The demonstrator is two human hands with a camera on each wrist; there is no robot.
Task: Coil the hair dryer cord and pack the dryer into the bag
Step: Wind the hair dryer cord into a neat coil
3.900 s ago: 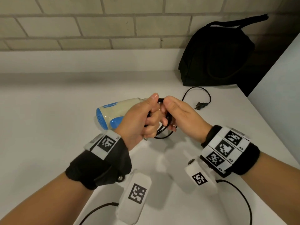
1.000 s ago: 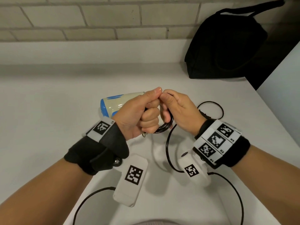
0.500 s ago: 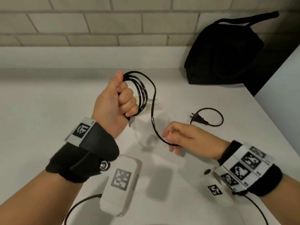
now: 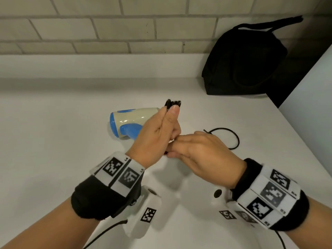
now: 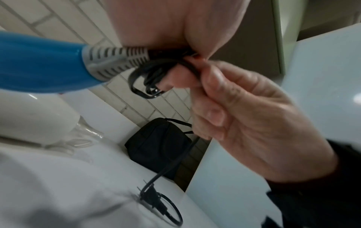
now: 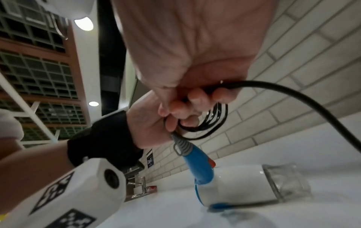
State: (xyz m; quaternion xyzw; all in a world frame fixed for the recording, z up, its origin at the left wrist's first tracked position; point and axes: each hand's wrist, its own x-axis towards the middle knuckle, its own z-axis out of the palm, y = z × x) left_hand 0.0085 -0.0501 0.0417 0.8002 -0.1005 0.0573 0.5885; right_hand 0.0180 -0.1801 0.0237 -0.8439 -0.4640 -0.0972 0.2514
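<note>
The cream and blue hair dryer (image 4: 131, 120) lies on the white counter (image 4: 53, 141), its blue handle (image 6: 199, 163) pointing up toward my hands. My left hand (image 4: 159, 133) grips several loops of the black cord (image 4: 172, 103) just past the grey strain relief (image 5: 115, 60). My right hand (image 4: 199, 152) touches the left from the right and pinches the free cord (image 6: 293, 98) against the coil (image 6: 207, 123). The plug (image 5: 154, 200) and its last loop (image 4: 233, 139) lie on the counter behind my right hand. The black bag (image 4: 242, 63) stands at the back right.
A pale brick wall (image 4: 107, 24) runs behind the counter. A light panel (image 4: 309, 114) rises along the counter's right edge beside the bag. A faucet (image 6: 143, 185) shows far off in the right wrist view.
My left hand has come down from its raised position with the coil. My right hand has swung up and left, bringing the slack cord to the coil. The loop between the hands is gone.
</note>
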